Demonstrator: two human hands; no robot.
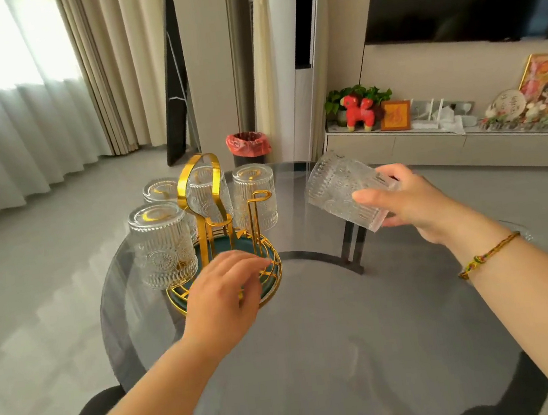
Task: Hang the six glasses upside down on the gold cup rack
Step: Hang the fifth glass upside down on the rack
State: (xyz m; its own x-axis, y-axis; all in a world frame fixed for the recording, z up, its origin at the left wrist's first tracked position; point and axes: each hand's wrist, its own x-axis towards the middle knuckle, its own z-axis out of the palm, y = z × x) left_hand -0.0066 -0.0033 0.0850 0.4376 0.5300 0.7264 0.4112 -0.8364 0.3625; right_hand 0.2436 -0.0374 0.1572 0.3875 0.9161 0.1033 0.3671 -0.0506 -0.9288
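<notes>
Table (349, 329): round, dark glass top; bears the rack on its far left part.
Rack (213, 214): gold wire frame with a tall loop handle at centre, standing in a dark green round tray (266, 294) with a gold rim. All places below are given relative to the rack.
Glasses on rack: four seen, all mouth down on gold pegs. Near-left glass (161, 245) is at the rack's front left; far-left glass (160, 190) sits behind it; back glass (208, 189) is seen through the handle loop; right-rear glass (254, 196) is at the rack's right rear.
Free peg (258, 205): gold upright with a small ring on top, at the rack's right front, just in front of the right-rear glass; carries nothing.
Held glass (344, 188): clear, ribbed and patterned, in the air to the right of the rack, apart from it, tilted with its base toward the rack and its mouth toward the palm.
Right hand (410, 202): wrapped round the mouth end of the held glass, thumb in front, fingers behind; a woven bracelet (485, 255) on the wrist.
Left hand (224, 294): over the rack's front edge, holds nothing; fingers loosely curled, fingertips (262, 264) at the tray's rim wires. Contact cannot be told for certain.
Bin (248, 148): on the floor beyond the rack, lined with a red bag; contents not visible.
</notes>
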